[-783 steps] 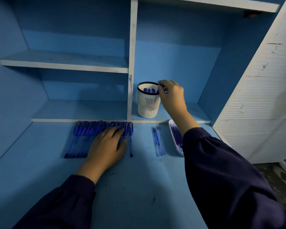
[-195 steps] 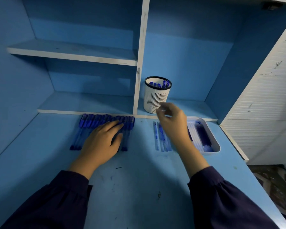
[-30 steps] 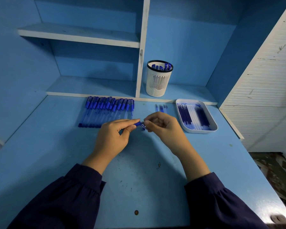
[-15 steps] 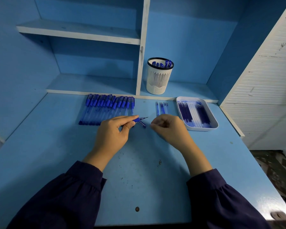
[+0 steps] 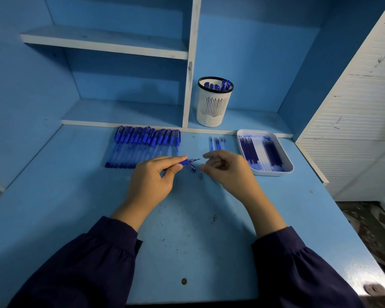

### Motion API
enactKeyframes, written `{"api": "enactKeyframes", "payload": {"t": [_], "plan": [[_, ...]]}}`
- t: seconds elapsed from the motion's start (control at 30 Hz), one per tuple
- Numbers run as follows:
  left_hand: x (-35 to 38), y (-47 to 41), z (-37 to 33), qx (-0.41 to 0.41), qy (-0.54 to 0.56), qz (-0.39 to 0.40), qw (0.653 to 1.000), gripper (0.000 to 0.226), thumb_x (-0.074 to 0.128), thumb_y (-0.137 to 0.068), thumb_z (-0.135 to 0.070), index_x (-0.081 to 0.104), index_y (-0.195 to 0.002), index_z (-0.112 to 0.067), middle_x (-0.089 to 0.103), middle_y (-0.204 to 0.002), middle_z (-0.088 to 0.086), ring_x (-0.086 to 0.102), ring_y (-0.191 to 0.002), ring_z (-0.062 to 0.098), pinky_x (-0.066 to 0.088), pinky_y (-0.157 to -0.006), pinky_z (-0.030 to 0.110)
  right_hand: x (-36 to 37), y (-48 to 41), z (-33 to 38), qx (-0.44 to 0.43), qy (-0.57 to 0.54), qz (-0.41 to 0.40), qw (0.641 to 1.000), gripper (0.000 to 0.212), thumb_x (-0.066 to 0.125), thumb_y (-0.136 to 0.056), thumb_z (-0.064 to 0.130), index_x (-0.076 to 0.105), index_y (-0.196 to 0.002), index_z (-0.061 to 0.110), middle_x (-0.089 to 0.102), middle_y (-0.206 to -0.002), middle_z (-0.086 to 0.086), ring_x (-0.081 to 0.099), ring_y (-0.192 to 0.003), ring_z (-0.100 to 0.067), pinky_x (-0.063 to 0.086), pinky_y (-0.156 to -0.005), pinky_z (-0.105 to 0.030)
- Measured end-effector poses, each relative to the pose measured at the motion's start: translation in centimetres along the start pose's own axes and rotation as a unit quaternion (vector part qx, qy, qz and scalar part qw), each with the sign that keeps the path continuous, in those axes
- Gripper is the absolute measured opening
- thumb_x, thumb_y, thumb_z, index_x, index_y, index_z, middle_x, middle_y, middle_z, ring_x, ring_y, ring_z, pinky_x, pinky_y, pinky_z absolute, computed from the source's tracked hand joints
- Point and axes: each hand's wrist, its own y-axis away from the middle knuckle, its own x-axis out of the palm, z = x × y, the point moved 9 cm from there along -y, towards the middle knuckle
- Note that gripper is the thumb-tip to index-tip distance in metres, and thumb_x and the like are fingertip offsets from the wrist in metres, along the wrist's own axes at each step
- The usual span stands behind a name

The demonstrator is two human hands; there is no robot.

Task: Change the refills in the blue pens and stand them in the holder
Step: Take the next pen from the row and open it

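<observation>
My left hand [image 5: 151, 181] grips a blue pen [image 5: 186, 161] in the middle of the desk, its thin tip pointing right. My right hand [image 5: 228, 172] hovers just right of that tip with curled fingers; whether it pinches a small part is hidden. A small blue piece [image 5: 193, 168] lies on the desk under the tip. A row of several capped blue pens [image 5: 142, 147] lies behind my left hand. The white slotted holder [image 5: 213, 107] stands on the low shelf with several pens [image 5: 218, 86] upright in it.
A white tray [image 5: 273, 173] with several refills sits at the right of the desk. A few loose refills [image 5: 217, 143] lie between the tray and the pen row. A white shelf divider [image 5: 190, 63] stands left of the holder. A white slatted panel [image 5: 353, 130] borders the right.
A second ago both hands were joined on the pen. My right hand has since pulled away to the right, leaving the pen's thin tip bare in my left hand.
</observation>
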Motion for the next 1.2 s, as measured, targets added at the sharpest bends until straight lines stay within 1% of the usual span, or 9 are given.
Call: {"api": "enactKeyframes", "payload": {"t": [0.1, 0.2, 0.27, 0.5, 0.7, 0.87, 0.93, 1.1, 1.2], "plan": [[0.1, 0.0, -0.2, 0.014, -0.008, 0.005, 1.000, 0.026, 0.071, -0.089, -0.011, 0.074, -0.113, -0.020, 0.069, -0.105, -0.016, 0.065, -0.095, -0.004, 0.052, -0.076, 0.010, 0.4, 0.2, 1.4, -0.030, -0.092, 0.017, 0.995, 0.024, 0.076, -0.081, 0.011, 0.070, -0.104, 0.010, 0.069, -0.085, -0.005, 0.064, -0.074, -0.007, 0.052, -0.076, -0.017], [0.2, 0.0, -0.4, 0.020, -0.012, 0.005, 1.000, 0.026, 0.072, -0.089, -0.011, 0.074, -0.113, -0.021, 0.069, -0.104, -0.018, 0.067, -0.093, 0.000, 0.054, -0.073, 0.014, 1.1, 0.4, 2.2, -0.048, -0.089, 0.024, 0.995, 0.012, 0.072, -0.084, 0.005, 0.070, -0.095, 0.004, 0.070, -0.076, 0.000, 0.065, -0.068, -0.004, 0.051, -0.069, -0.016], [0.1, 0.0, -0.3, 0.016, -0.012, 0.002, 1.000, 0.025, 0.071, -0.089, -0.012, 0.074, -0.113, -0.021, 0.069, -0.103, -0.018, 0.067, -0.090, 0.001, 0.053, -0.069, 0.012, 0.9, 0.2, 2.1, -0.048, -0.071, 0.009, 0.996, 0.005, 0.071, -0.084, 0.005, 0.069, -0.089, 0.006, 0.068, -0.071, 0.003, 0.064, -0.067, -0.008, 0.054, -0.070, -0.023], [-0.4, 0.0, 0.0, 0.011, -0.042, -0.037, 0.998, 0.024, 0.068, -0.091, -0.022, 0.073, -0.115, -0.023, 0.072, -0.094, -0.016, 0.048, -0.047, 0.011, 0.036, -0.041, 0.013, -2.8, 0.3, 1.9, -0.056, -0.186, -0.121, 0.973, 0.023, 0.048, -0.092, -0.010, 0.060, -0.092, 0.009, 0.068, -0.078, -0.009, 0.068, -0.077, -0.024, 0.058, -0.078, -0.032], [-0.2, -0.1, -0.8, 0.026, -0.032, -0.047, 0.998, 0.025, 0.069, -0.091, -0.013, 0.072, -0.115, -0.014, 0.065, -0.076, -0.013, 0.052, -0.058, -0.003, 0.032, -0.051, 0.003, -2.1, 1.1, 2.3, -0.047, -0.218, -0.177, 0.959, 0.012, 0.064, -0.088, 0.000, 0.071, -0.095, 0.005, 0.070, -0.084, -0.012, 0.062, -0.076, -0.015, 0.047, -0.063, -0.014], [0.0, -0.1, -0.8, 0.029, 0.002, -0.048, 0.998, 0.029, 0.063, -0.093, -0.025, 0.071, -0.118, -0.015, 0.070, -0.083, -0.013, 0.057, -0.056, 0.016, 0.046, -0.049, 0.028, -2.8, 0.9, 2.0, -0.023, -0.295, -0.213, 0.931, 0.011, 0.068, -0.086, 0.000, 0.072, -0.092, 0.008, 0.071, -0.079, -0.001, 0.067, -0.079, -0.018, 0.054, -0.076, -0.023], [0.2, 0.0, -0.5, 0.017, 0.012, -0.039, 0.999, 0.029, 0.063, -0.093, -0.026, 0.071, -0.119, -0.017, 0.072, -0.085, -0.010, 0.059, -0.059, 0.018, 0.047, -0.051, 0.030, -3.7, 0.6, 1.9, -0.023, -0.321, -0.231, 0.918, 0.012, 0.066, -0.086, -0.001, 0.071, -0.091, 0.008, 0.072, -0.080, 0.003, 0.069, -0.081, -0.015, 0.055, -0.082, -0.026], [0.9, -0.3, -0.8, 0.006, 0.012, -0.025, 1.000, 0.028, 0.066, -0.094, -0.012, 0.069, -0.122, -0.014, 0.064, -0.084, -0.017, 0.055, -0.065, 0.005, 0.039, -0.058, 0.008, -5.4, -1.2, 1.7, -0.023, -0.337, -0.246, 0.908, 0.015, 0.065, -0.086, -0.002, 0.071, -0.090, 0.010, 0.072, -0.085, -0.002, 0.067, -0.078, -0.013, 0.052, -0.076, -0.022], [1.2, -0.6, -0.7, 0.012, 0.001, -0.026, 1.000, 0.028, 0.065, -0.094, -0.010, 0.070, -0.121, -0.010, 0.063, -0.087, -0.015, 0.055, -0.070, -0.005, 0.038, -0.063, 0.004, -6.2, -3.2, 1.5, -0.027, -0.332, -0.238, 0.912, 0.014, 0.064, -0.086, -0.001, 0.071, -0.092, 0.010, 0.072, -0.089, -0.002, 0.067, -0.081, -0.013, 0.052, -0.078, -0.022]]}}
